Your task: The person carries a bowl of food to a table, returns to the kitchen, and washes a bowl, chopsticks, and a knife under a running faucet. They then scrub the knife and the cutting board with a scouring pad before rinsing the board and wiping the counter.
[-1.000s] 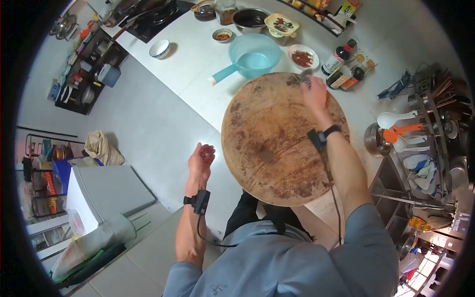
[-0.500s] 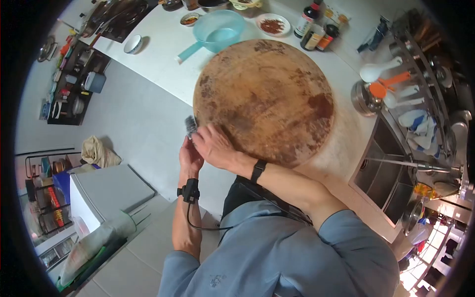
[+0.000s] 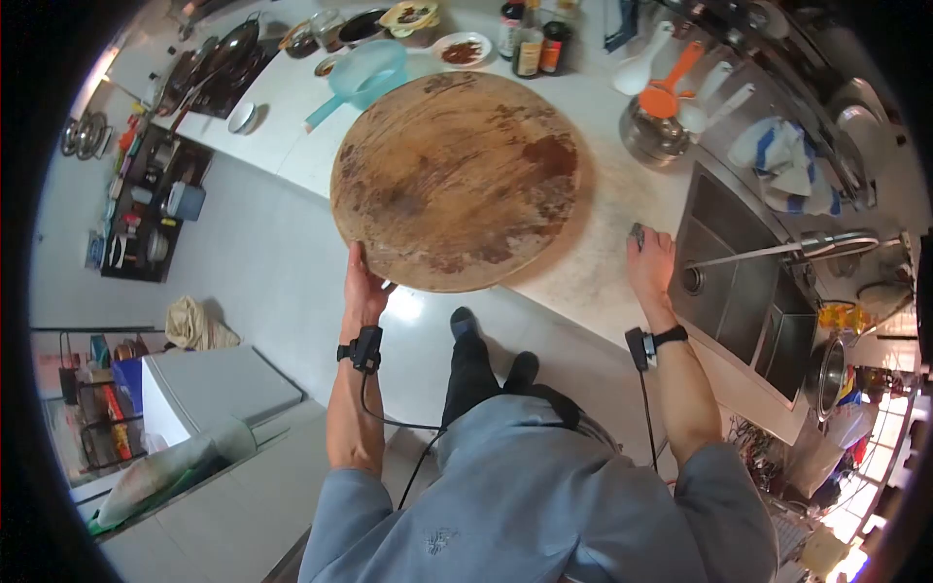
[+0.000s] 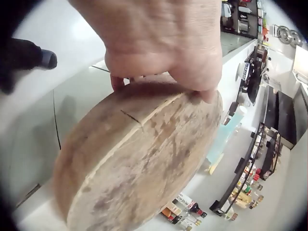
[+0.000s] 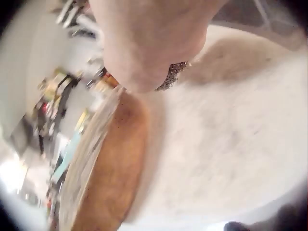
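Note:
A big round wooden chopping board (image 3: 457, 180) lies on the white counter (image 3: 593, 262), its near side hanging over the edge. My left hand (image 3: 360, 277) grips the board's near-left rim. In the left wrist view the thumb lies on top of the thick board (image 4: 139, 159) and the fingers of the left hand (image 4: 159, 53) curl under it. My right hand (image 3: 646, 255) rests on the counter beside the sink and pinches a dark metal scouring pad (image 3: 637, 233). The right wrist view shows the scouring pad (image 5: 173, 74) under the right hand (image 5: 149, 43), just above the counter.
A steel sink (image 3: 748, 291) with a tap (image 3: 777, 251) lies right of the right hand. Behind the board stand a blue handled basin (image 3: 364, 70), sauce bottles (image 3: 530, 39), a dish of chilli (image 3: 462, 49) and a steel pot (image 3: 653, 136). A wok on a stove (image 3: 219, 53) is far left.
My right hand carried the scouring pad from the board's far edge past my left hand to the counter by the sink. My left hand, free before, now grips the board's rim.

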### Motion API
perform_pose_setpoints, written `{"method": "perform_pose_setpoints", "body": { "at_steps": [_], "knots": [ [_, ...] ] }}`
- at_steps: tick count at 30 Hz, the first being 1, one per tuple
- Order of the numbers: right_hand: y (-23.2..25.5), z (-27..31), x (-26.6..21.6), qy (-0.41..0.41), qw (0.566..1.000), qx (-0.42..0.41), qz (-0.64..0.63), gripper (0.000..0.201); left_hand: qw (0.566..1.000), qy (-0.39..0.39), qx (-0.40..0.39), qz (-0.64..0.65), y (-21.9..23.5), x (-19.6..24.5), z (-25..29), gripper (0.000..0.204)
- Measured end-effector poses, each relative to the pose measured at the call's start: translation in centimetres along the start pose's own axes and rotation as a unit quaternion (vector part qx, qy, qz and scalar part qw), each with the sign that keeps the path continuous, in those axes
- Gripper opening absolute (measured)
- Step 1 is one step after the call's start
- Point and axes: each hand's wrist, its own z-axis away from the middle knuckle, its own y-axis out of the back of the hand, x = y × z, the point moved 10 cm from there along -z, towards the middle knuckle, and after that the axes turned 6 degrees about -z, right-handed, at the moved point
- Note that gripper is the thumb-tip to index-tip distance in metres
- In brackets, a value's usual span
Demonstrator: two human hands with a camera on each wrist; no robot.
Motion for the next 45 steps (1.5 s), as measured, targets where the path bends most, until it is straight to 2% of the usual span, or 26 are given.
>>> {"method": "perform_pose_setpoints", "body": {
  "at_steps": [2, 3, 4, 6, 8, 9, 11, 12, 14, 15, 16, 17, 18, 21, 22, 24, 25, 27, 28, 30, 34, 38, 39, 41, 43, 45],
  "knots": [
    [2.2, 2.2, 2.4, 0.024, 0.998, 0.047, -0.031, 0.033, 0.999, 0.027, -0.032, 0.008, -1.2, -1.6, 1.0, 0.088],
    [2.6, 3.4, 2.1, 0.02, 0.999, 0.031, -0.032, 0.035, 0.999, 0.038, -0.032, 0.018, -1.2, -2.1, 0.8, 0.086],
    [2.6, 4.3, 0.5, 0.016, 0.999, 0.016, -0.033, 0.036, 0.999, 0.03, -0.04, 0.015, -1.3, -2.2, 0.7, 0.086],
    [1.5, 6.4, -3.5, 0.085, 0.994, 0.003, -0.075, 0.039, 0.998, 0.026, -0.061, 0.007, -1.8, -2.2, 0.6, 0.086],
    [-1.6, 8.7, -7.9, 0.109, 0.98, -0.109, -0.123, 0.039, 0.999, 0.013, -0.037, -0.002, -1.0, -1.9, 0.6, 0.076],
    [-1.6, 9.0, -8.1, 0.099, 0.982, -0.106, -0.12, 0.039, 0.999, 0.017, -0.045, -0.01, -1.3, -2.1, 0.6, 0.076],
    [-1.1, 9.4, -9.6, 0.177, 0.974, -0.09, -0.108, 0.039, 1.0, 0.001, -0.027, -0.006, -1.2, -1.6, 0.4, 0.077],
    [-0.6, 8.8, -6.9, 0.162, 0.983, -0.072, -0.052, 0.038, 0.999, 0.008, -0.034, -0.013, -1.3, -1.7, 0.3, 0.077],
    [-2.4, 7.7, 2.1, 0.059, 0.994, -0.09, -0.025, 0.025, 0.999, -0.006, -0.044, -0.002, -1.4, -1.7, 0.0, 0.075],
    [-3.2, 7.5, 9.4, -0.037, 0.984, -0.042, -0.167, 0.025, 0.999, 0.001, -0.048, -0.001, -2.0, -2.1, 0.1, 0.075],
    [-3.6, 7.8, 16.0, -0.13, 0.943, 0.011, -0.305, 0.025, 0.998, -0.026, -0.053, 0.021, -2.8, -1.6, 0.4, 0.073],
    [0.1, 7.2, 17.8, -0.126, 0.984, 0.033, -0.121, 0.026, 0.996, -0.055, -0.058, 0.044, -3.5, -0.9, 0.7, 0.07],
    [4.0, 6.1, 18.0, -0.119, 0.989, 0.057, 0.068, 0.027, 0.995, -0.059, -0.056, 0.062, -3.8, -0.7, 0.9, 0.067],
    [6.6, 5.7, 15.3, -0.087, 0.991, 0.094, 0.038, 0.031, 0.989, -0.067, -0.093, 0.099, -4.1, -0.8, 0.2, 0.067],
    [6.1, 6.1, 12.4, -0.065, 0.993, 0.089, 0.034, 0.032, 0.991, -0.067, -0.064, 0.095, -3.2, -1.0, -0.1, 0.066],
    [3.7, 7.8, 6.9, -0.033, 0.998, -0.015, -0.042, 0.032, 0.993, -0.057, -0.061, 0.088, -3.4, -1.1, 0.2, 0.066],
    [3.5, 8.9, 5.9, -0.041, 0.998, -0.013, -0.04, 0.032, 0.993, -0.051, -0.056, 0.085, -3.6, -1.0, 0.3, 0.065],
    [2.9, 11.2, 3.6, 0.029, 0.996, -0.035, -0.073, 0.031, 0.994, -0.043, -0.062, 0.08, -4.0, -1.1, 0.6, 0.064],
    [2.5, 12.1, 5.4, 0.02, 0.997, -0.035, -0.07, 0.031, 0.994, -0.043, -0.063, 0.076, -3.8, -1.0, 0.4, 0.063],
    [3.1, 14.3, 13.1, -0.096, 0.995, -0.041, 0.002, 0.029, 0.994, -0.041, -0.071, 0.067, -3.4, -1.2, 0.2, 0.061],
    [10.0, 17.3, 24.5, -0.209, 0.975, 0.038, 0.07, 0.03, 0.991, -0.039, -0.122, 0.034, -3.1, -1.4, 0.2, 0.06],
    [13.5, 21.7, 30.1, -0.23, 0.962, 0.052, 0.137, 0.036, 0.99, -0.006, -0.136, 0.035, -2.4, -2.3, -0.4, 0.064],
    [14.1, 22.7, 31.3, -0.237, 0.96, 0.055, 0.142, 0.036, 0.989, -0.001, -0.143, 0.031, -3.2, -2.7, 0.3, 0.064],
    [15.0, 24.6, 34.1, -0.291, 0.942, 0.05, 0.158, 0.039, 0.995, -0.016, -0.1, 0.013, -3.9, -3.5, 2.4, 0.065],
    [15.9, 25.8, 35.9, -0.315, 0.934, 0.053, 0.159, 0.04, 0.994, -0.017, -0.105, 0.008, -5.1, -5.2, 4.6, 0.064],
    [16.7, 26.5, 37.7, -0.328, 0.93, 0.054, 0.155, 0.041, 0.988, 0.022, -0.153, 0.022, -6.1, -8.4, 6.5, 0.065]
  ]
}}
